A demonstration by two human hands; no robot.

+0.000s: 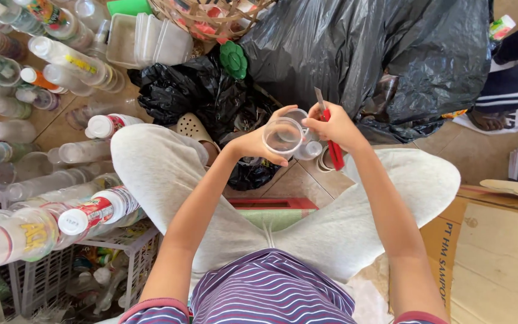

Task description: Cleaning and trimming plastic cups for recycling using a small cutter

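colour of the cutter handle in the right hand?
Red, on the utility knife held in the right hand; head view.

Single head-worn view, looking steeply down from close above the seated person's crossed legs (pixel 331 210) and both hands, facing forward over the tiled floor (pixel 298 183) toward black bags (pixel 361 48).

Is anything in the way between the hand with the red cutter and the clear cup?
Nothing visible is. The left hand holds the clear cup, and the right hand, gripping the red cutter, is right beside it, its fingers reaching the cup's rim.
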